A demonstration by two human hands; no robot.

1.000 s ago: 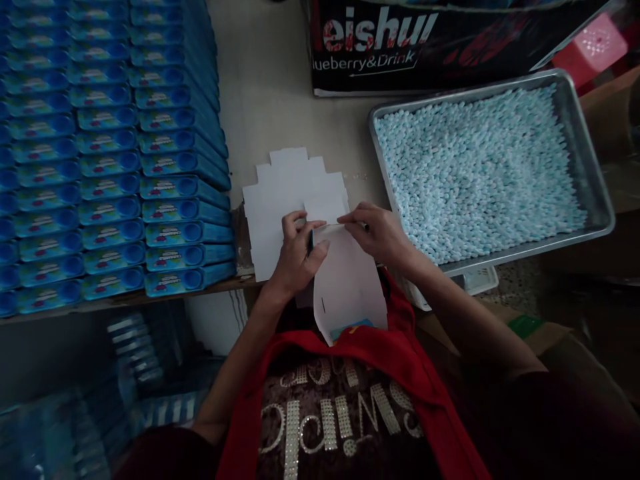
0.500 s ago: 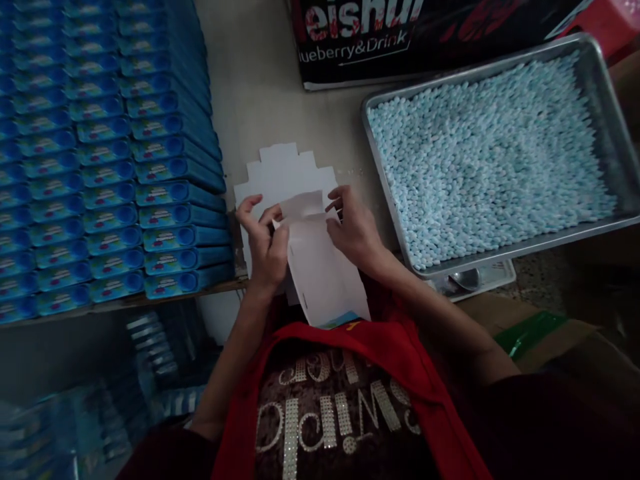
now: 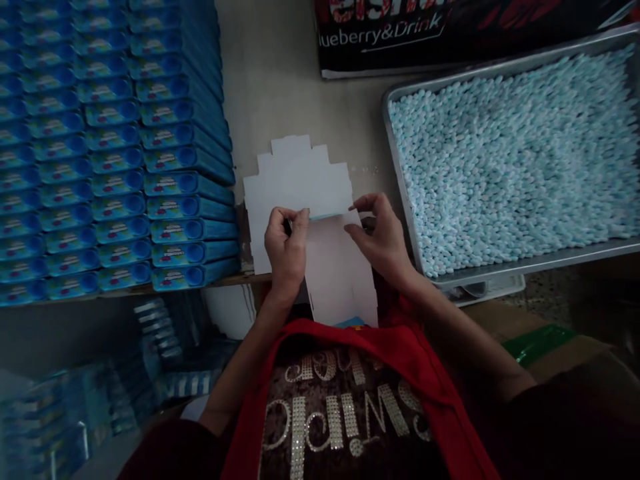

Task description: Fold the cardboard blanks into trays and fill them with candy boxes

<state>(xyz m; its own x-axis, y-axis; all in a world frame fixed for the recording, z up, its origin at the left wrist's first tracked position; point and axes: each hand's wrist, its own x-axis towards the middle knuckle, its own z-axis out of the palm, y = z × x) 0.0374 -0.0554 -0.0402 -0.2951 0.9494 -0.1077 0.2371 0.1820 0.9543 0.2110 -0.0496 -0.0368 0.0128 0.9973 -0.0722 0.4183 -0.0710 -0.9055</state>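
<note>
Beside the tray (image 3: 405, 187), left fingers (image 3: 301, 223) tight on white card (image 3: 340, 263), right fingers (image 3: 357, 233) apart at its edge.

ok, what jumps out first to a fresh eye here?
The rows of blue packs stacked at left, then the metal tray of pale blue pellets at right. Between them, the left hand pinches the nearer white card, the right hand at its other side.
</note>
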